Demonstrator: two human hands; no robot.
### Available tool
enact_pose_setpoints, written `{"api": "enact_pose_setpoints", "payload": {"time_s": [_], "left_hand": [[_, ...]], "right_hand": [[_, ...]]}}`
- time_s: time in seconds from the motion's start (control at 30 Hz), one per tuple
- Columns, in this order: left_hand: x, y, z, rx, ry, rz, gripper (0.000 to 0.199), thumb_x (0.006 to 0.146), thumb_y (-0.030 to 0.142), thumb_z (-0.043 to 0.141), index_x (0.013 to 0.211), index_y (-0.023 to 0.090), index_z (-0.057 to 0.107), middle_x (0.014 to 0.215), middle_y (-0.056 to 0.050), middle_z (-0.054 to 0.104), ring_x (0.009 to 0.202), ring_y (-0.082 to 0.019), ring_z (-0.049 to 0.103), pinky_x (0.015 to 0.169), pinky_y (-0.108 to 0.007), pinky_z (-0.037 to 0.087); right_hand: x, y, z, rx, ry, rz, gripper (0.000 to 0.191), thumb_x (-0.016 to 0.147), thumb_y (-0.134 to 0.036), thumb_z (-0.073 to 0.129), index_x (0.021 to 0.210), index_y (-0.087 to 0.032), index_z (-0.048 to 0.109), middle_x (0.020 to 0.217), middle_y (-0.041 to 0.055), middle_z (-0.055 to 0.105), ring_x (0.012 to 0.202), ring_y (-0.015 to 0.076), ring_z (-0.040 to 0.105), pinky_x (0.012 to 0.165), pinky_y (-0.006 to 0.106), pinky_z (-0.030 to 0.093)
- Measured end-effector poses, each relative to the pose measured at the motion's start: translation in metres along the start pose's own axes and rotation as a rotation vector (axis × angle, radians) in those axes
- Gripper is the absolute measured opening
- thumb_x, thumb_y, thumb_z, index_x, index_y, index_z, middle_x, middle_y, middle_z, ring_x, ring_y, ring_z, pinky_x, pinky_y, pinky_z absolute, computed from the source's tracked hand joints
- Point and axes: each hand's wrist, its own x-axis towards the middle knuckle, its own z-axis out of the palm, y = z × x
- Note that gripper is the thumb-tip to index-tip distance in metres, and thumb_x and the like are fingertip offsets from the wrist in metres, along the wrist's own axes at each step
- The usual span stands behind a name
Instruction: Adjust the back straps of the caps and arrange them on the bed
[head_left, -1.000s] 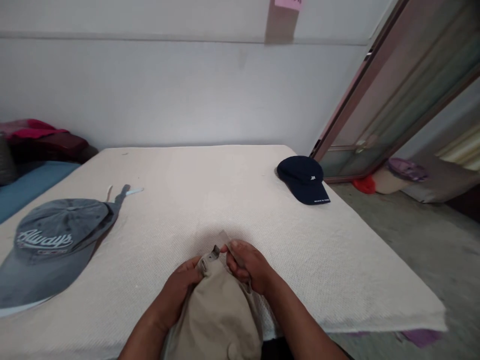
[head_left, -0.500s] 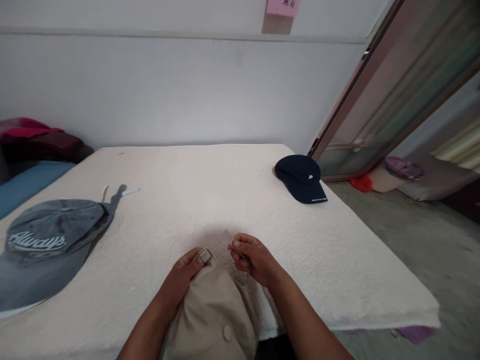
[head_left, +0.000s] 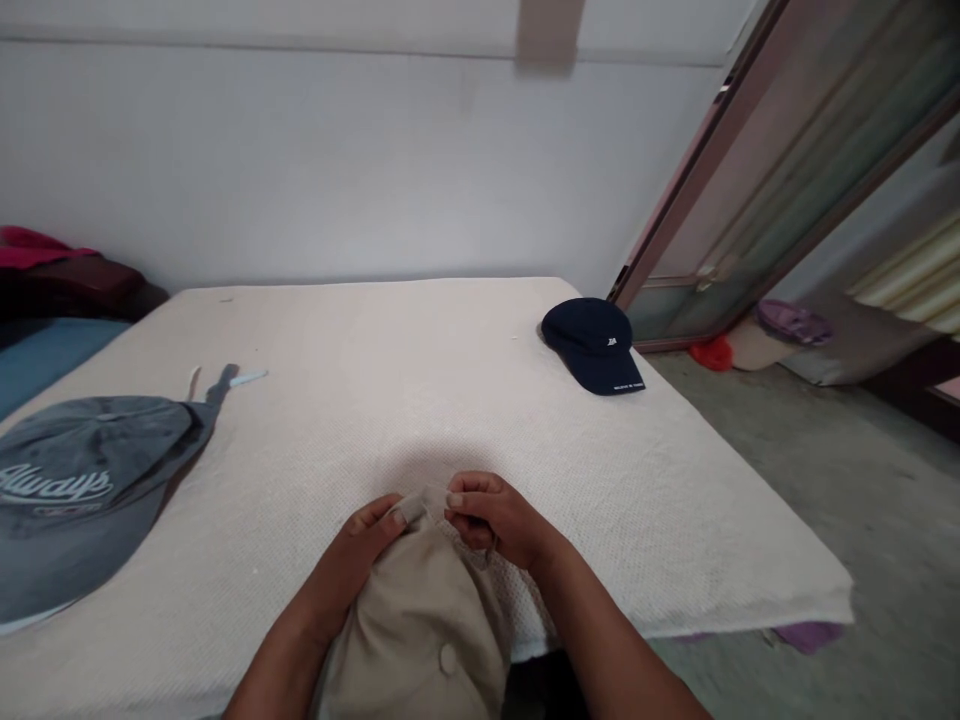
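A beige cap (head_left: 412, 625) with a round fabric button hangs over the near edge of the white-covered table. My left hand (head_left: 367, 545) is closed on the cap's back edge, thumb on top, beside a small buckle. On the right, my right hand (head_left: 491, 515) pinches the end of the cap's strap (head_left: 435, 497), which meets the buckle area by my left thumb. Whether the strap passes through the buckle is too small to tell.
On the table (head_left: 360, 370), a grey cap (head_left: 90, 480) with white lettering lies at the left and a navy cap (head_left: 589, 345) near the back right corner. Dark red and blue items (head_left: 64, 340) sit beyond the left edge.
My right hand has moved left, bringing the strap end against the buckle area by my left hand. The view has tilted and shifted slightly.
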Motion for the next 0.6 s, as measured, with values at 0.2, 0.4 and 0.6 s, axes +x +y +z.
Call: {"api": "enact_pose_setpoints", "payload": {"time_s": [0.2, 0.4, 0.6], "left_hand": [[0.0007, -0.0029, 0.0003, -0.004, -0.003, -0.020, 0.019, 0.075, 0.034, 0.069, 0.083, 0.017, 0.069, 0.075, -0.003, 0.070, 0.067, -0.015, 0.061, 0.065, -0.024, 0.046], [0.0005, -0.0019, -0.0050, 0.022, 0.035, -0.017, 0.015, 0.075, 0.030, 0.070, 0.085, 0.019, 0.069, 0.075, -0.001, 0.069, 0.067, -0.013, 0.060, 0.065, -0.021, 0.045], [-0.0028, 0.0024, -0.0034, -0.014, 0.012, -0.044, 0.017, 0.073, 0.027, 0.072, 0.087, 0.019, 0.069, 0.075, -0.001, 0.068, 0.067, -0.013, 0.060, 0.065, -0.022, 0.045]], "right_hand": [[0.0011, 0.0006, 0.0002, 0.051, -0.034, 0.013, 0.021, 0.072, -0.029, 0.068, 0.067, -0.015, 0.053, 0.056, -0.0045, 0.050, 0.039, 0.0023, 0.030, 0.038, 0.019, 0.015], [0.0022, 0.0012, 0.0010, 0.005, -0.048, 0.015, 0.018, 0.074, -0.029, 0.065, 0.069, -0.014, 0.056, 0.054, -0.0040, 0.051, 0.038, 0.0026, 0.032, 0.036, 0.018, 0.016], [0.0002, -0.0009, 0.0034, 0.011, -0.023, 0.037, 0.020, 0.073, -0.030, 0.067, 0.068, -0.014, 0.055, 0.054, -0.0041, 0.050, 0.040, 0.0029, 0.033, 0.037, 0.017, 0.017]]}}
